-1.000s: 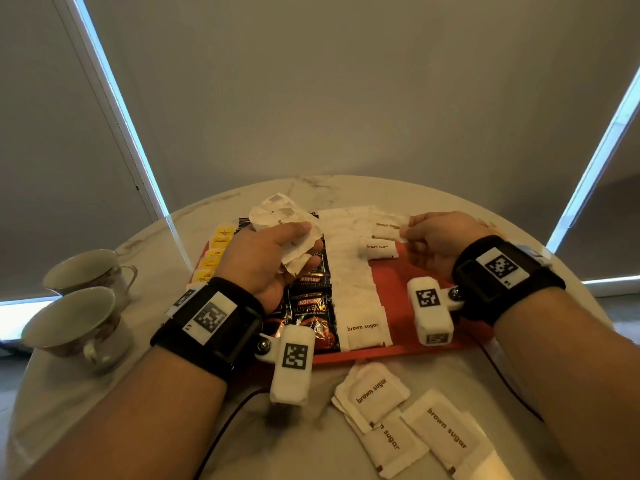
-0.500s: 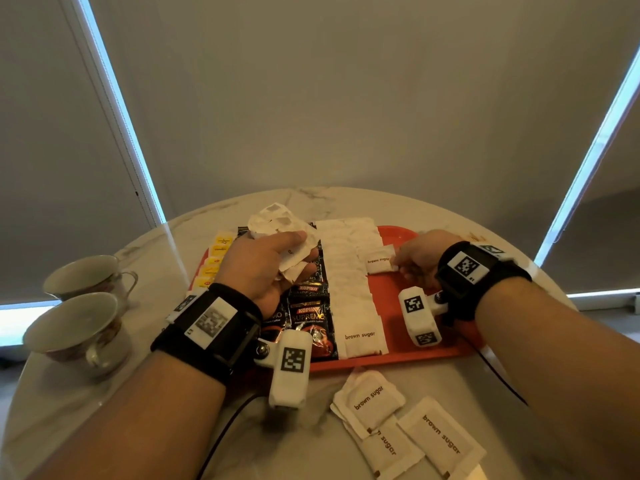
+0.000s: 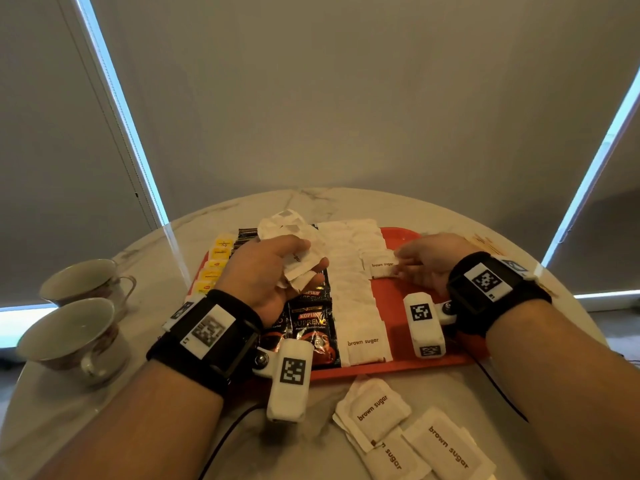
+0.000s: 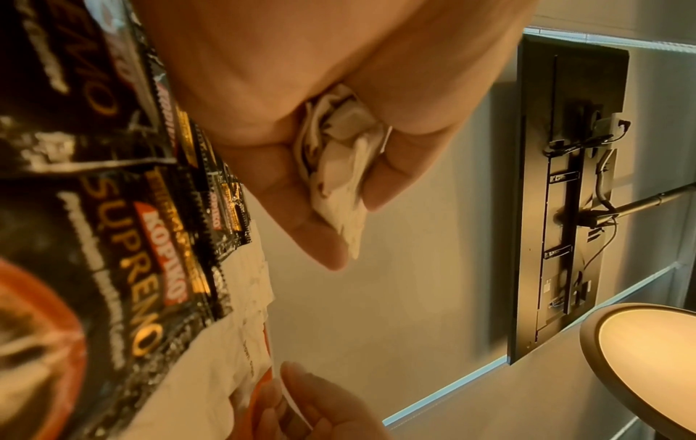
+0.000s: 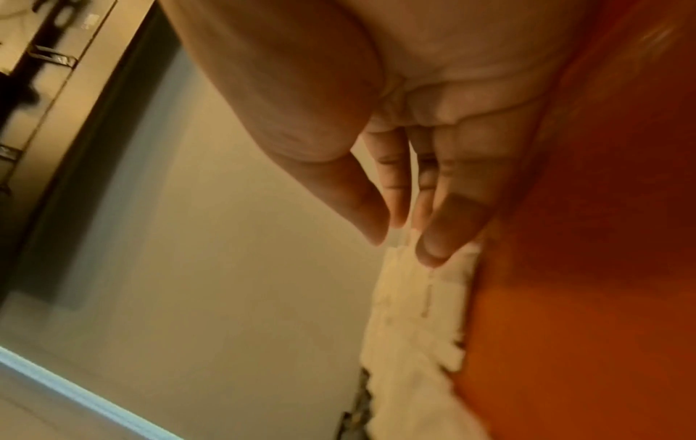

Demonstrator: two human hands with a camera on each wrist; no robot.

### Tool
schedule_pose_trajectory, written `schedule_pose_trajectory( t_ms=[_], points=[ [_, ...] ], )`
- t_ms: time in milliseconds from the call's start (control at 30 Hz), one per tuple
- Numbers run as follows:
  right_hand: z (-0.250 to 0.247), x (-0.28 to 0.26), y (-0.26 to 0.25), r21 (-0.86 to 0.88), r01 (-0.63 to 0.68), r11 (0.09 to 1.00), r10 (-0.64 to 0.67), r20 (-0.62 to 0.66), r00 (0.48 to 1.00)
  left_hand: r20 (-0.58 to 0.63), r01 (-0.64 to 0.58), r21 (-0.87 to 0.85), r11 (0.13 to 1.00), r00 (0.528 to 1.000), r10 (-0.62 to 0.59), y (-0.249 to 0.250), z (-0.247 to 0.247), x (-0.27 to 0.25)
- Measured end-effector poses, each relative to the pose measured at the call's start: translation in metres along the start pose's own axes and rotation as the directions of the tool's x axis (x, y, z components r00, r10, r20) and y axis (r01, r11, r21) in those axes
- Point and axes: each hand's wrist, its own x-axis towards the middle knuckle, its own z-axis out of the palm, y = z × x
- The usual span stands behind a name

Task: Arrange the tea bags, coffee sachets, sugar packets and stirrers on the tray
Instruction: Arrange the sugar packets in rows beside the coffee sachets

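My left hand [image 3: 306, 259] hovers over the tray's middle and grips a bunch of white sugar packets [image 3: 294, 233]; the left wrist view shows my fingers curled round the bunch of packets [image 4: 339, 166]. My right hand [image 3: 403, 266] pinches the right edge of one brown sugar packet [image 3: 381, 268] that lies on the orange tray [image 3: 398, 365], beside the long column of sugar packets [image 3: 356, 296]. Black coffee sachets [image 3: 308, 323] and yellow tea bags [image 3: 214, 268] lie in columns to the left. In the right wrist view my fingertips [image 5: 433, 238] meet the packet [image 5: 414, 297].
Several loose brown sugar packets [image 3: 377, 410] lie on the marble table in front of the tray. Two teacups [image 3: 69, 334] stand at the left edge. Wooden stirrers [image 3: 485, 241] lie behind my right hand. The tray's right part [image 3: 398, 306] is bare.
My right hand came nearer and lower, bringing a sugar packet down onto the tray beside the sugar column. My left hand kept its bunch almost still.
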Motion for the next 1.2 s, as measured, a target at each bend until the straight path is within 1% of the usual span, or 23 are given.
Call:
schedule_pose_trajectory(
  t_ms=[67,133,167,233,300,333,400,567,733,833,933,1000,1067,1200],
  points=[
    [0.003,-0.009,-0.004,0.096,0.044,0.994,-0.048,0.037,0.998,0.051,0.028,0.019,0.999,0.998,-0.029,0.000,0.001,-0.002],
    [0.011,-0.021,-0.011,0.167,0.116,0.979,-0.140,0.139,0.980,0.113,0.056,0.057,0.997,0.992,-0.062,-0.001,0.002,-0.004],
    [0.016,-0.027,-0.015,0.180,0.149,0.972,-0.187,0.218,0.958,0.142,0.069,0.078,0.995,0.987,-0.080,-0.001,0.003,-0.006],
    [0.027,-0.040,-0.021,0.172,0.207,0.963,-0.258,0.375,0.890,0.200,0.087,0.123,0.989,0.973,-0.111,-0.003,0.003,-0.008],
    [0.038,-0.047,-0.024,0.158,0.251,0.955,-0.296,0.460,0.837,0.246,0.089,0.162,0.983,0.961,-0.128,-0.003,0.003,-0.010],
    [0.042,-0.048,-0.023,0.154,0.268,0.951,-0.309,0.467,0.828,0.256,0.085,0.166,0.982,0.958,-0.126,-0.003,0.003,-0.010],
    [0.046,-0.048,-0.019,0.177,0.276,0.945,-0.327,0.443,0.835,0.246,0.076,0.142,0.987,0.963,-0.109,-0.003,0.002,-0.009],
    [0.046,-0.045,-0.007,0.315,0.200,0.928,-0.322,0.404,0.856,0.167,0.054,0.105,0.993,0.983,-0.071,-0.001,0.003,-0.006],
    [0.052,-0.049,-0.006,0.404,0.227,0.886,-0.376,0.340,0.862,0.095,0.030,0.072,0.997,0.995,-0.037,0.000,0.005,-0.006],
    [0.052,-0.051,-0.004,0.374,0.268,0.888,-0.401,0.344,0.849,0.041,-0.003,0.030,1.000,0.999,0.002,0.003,0.004,-0.006],
    [0.050,-0.050,-0.002,0.337,0.283,0.898,-0.401,0.363,0.841,0.033,-0.021,0.015,1.000,0.999,0.021,0.003,0.004,-0.005],
    [0.050,-0.049,-0.002,0.360,0.281,0.890,-0.404,0.332,0.852,0.016,-0.021,0.007,1.000,1.000,0.021,0.002,0.004,-0.004],
    [0.050,-0.049,-0.003,0.415,0.266,0.870,-0.406,0.298,0.864,-0.026,-0.026,-0.013,1.000,0.999,0.026,0.003,0.002,-0.001],
    [0.050,-0.051,-0.005,0.468,0.236,0.852,-0.400,0.290,0.869,-0.061,-0.065,-0.018,0.998,0.996,0.064,0.004,-0.003,0.002]
  ],
)
